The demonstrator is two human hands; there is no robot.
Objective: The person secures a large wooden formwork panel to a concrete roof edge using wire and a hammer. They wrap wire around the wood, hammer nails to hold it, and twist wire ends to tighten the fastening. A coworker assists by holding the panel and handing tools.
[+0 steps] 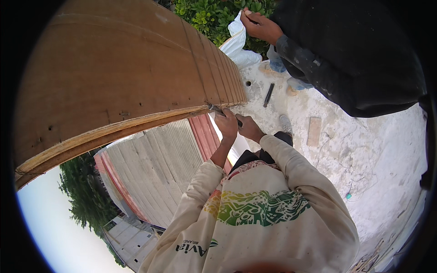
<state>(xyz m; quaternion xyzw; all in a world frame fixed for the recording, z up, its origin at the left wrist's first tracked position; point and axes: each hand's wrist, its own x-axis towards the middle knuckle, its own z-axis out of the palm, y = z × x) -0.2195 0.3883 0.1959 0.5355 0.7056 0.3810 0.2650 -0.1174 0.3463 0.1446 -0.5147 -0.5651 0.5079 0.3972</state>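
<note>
Both hands, the left hand [227, 123] and right hand [248, 128], close side by side around a thin dark metal tool [226, 113] pointing far-left at the near edge of the curved brown plywood panel [118, 68].

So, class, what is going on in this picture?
A person in a cream sweatshirt has the left hand and right hand together at the lower corner of a large plywood board, gripping a thin dark tool. A co-worker's hand holds a white bag nearby.
</note>
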